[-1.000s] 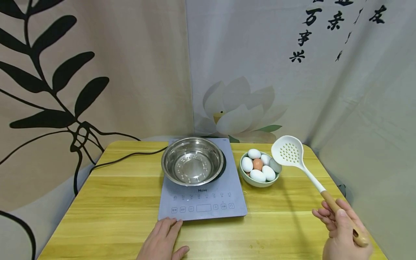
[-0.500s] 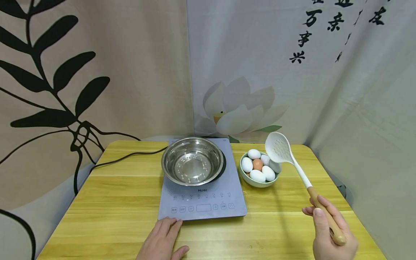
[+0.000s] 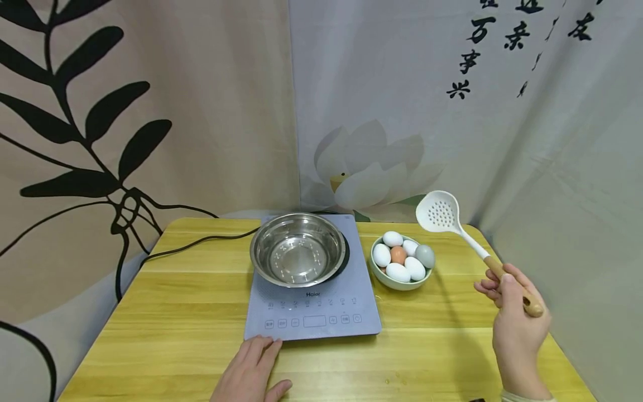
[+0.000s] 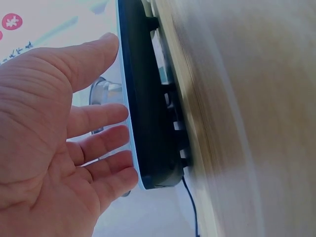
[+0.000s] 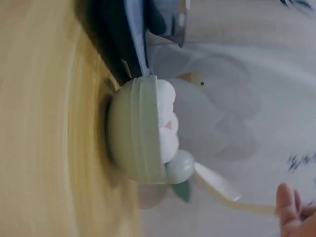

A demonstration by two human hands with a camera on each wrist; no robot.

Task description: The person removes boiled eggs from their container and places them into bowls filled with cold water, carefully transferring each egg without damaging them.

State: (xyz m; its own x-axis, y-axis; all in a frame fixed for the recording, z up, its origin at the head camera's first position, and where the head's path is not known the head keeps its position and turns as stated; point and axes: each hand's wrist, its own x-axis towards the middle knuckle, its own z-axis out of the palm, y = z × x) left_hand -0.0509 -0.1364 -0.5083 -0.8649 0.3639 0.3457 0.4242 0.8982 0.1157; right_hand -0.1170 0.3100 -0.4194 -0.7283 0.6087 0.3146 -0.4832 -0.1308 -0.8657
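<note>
My right hand (image 3: 519, 329) grips the wooden handle of a white skimmer (image 3: 438, 212). Its perforated head hangs in the air, above and to the right of a pale green bowl (image 3: 400, 283) filled with several eggs. Most eggs are white; a brown egg (image 3: 398, 254) lies in the middle and a greyish one (image 3: 425, 256) at the right rim. In the right wrist view, only the fingers (image 5: 285, 202) of that hand show. My left hand (image 3: 253, 368) lies at the front edge of an induction cooker (image 3: 313, 312), its fingertips against that edge and holding nothing.
A stainless steel basin (image 3: 298, 250) stands on the cooker, with what looks like clear water inside. From the cooker's back, a black cable (image 3: 201, 239) runs left over the wooden table (image 3: 176, 329). Printed curtains (image 3: 226, 100) hang close behind the table.
My right hand first shifted left, then rose and moved farther from me, lifting the skimmer; its head has turned too. The left hand, cooker, basin and eggs stayed put.
</note>
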